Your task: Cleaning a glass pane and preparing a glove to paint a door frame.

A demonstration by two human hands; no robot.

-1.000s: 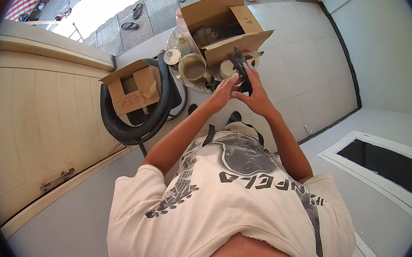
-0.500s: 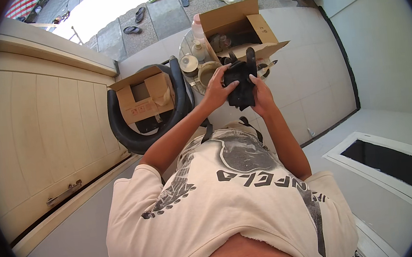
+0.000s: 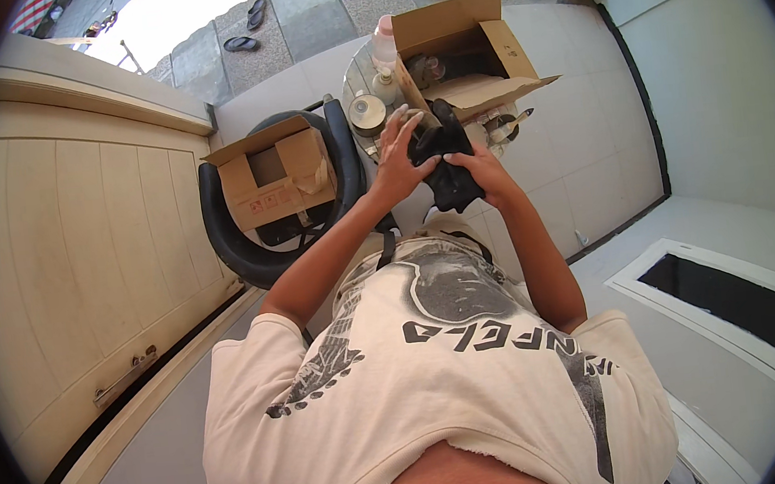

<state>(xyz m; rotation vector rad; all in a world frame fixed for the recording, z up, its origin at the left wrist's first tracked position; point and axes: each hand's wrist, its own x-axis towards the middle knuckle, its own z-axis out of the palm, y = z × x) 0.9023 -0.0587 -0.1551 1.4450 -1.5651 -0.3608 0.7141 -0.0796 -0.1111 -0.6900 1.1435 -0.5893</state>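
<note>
Just above the middle of the frame, we hold a black cloth-like thing (image 3: pixel 441 167) in both hands: our left hand (image 3: pixel 396 157) has its grip closed on the thing's upper left edge, fingers partly spread, and our right hand (image 3: pixel 481 169) clasps its right side. We cannot tell exactly what the thing is. Right behind it, toward the top of the frame, an open cardboard box (image 3: pixel 467 52) sits on a small round worktop (image 3: pixel 355 82) beside a white bottle (image 3: pixel 384 42). Left of our hands, a second cardboard box (image 3: pixel 277 178) rests on a black chair (image 3: pixel 229 248).
</note>
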